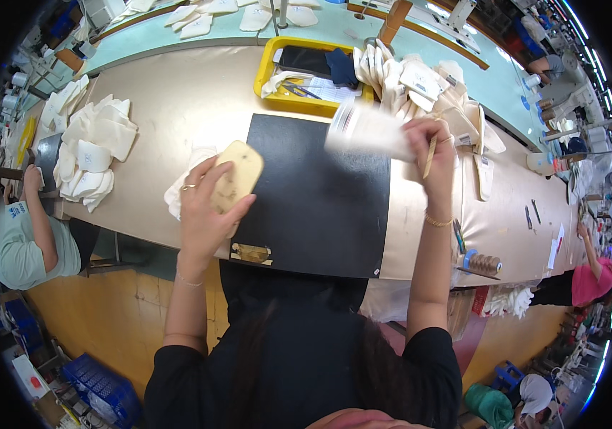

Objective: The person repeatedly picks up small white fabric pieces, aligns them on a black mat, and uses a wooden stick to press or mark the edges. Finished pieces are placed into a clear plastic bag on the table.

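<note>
My left hand (202, 207) is closed around a pale yellow, rounded flat block (240, 170) with small dark marks. It is above the left edge of a black mat (313, 200). Partly behind that hand lies a cream fabric piece (174, 194). My right hand (436, 143), raised past the mat's right edge, grips a white fabric piece (370, 132) blurred by motion. A thin tan stick (430, 159) also sits between its fingers.
A yellow tray (266, 75) holds a dark phone-like slab, cloth and papers. Cream fabric pieces pile up at left (98, 143) and at back right (416, 79). Snips (459, 234) and a brown thread spool (483, 263) lie right. One person (31, 239) works at left.
</note>
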Demonstrator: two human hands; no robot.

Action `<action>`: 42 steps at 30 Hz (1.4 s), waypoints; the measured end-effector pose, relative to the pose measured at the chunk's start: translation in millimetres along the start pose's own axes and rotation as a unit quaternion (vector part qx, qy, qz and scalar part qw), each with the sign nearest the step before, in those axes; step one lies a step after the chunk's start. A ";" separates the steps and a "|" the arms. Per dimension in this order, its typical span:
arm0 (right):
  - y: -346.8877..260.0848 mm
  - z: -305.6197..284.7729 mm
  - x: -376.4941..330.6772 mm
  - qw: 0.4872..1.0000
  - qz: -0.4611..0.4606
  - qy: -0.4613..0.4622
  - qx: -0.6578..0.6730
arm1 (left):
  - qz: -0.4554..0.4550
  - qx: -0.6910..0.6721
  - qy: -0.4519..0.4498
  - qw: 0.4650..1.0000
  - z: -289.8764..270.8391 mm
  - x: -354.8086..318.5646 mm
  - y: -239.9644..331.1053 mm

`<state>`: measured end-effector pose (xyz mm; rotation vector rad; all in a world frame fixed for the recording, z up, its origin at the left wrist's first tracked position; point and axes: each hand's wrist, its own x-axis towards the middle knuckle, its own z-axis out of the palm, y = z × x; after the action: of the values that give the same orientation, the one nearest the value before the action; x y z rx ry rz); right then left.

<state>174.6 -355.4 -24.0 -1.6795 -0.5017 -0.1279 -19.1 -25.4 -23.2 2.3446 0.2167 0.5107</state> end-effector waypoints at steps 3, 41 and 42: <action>7.1 33.2 -48.2 0.992 -0.007 -0.124 -0.025 | 0.056 -0.009 -0.045 0.997 17.5 -3.5 13.1; 6.0 67.0 -133.7 0.982 0.149 0.054 -0.106 | 0.182 0.127 -0.218 0.951 116.7 -36.5 43.3; 4.8 68.4 -130.5 0.981 0.163 0.039 -0.103 | 0.181 0.129 -0.218 0.950 117.0 -36.4 43.6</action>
<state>45.8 -322.9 -88.0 -1.9285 -0.1531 -0.0058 -2.5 -140.1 -82.1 2.6977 -0.3832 0.1241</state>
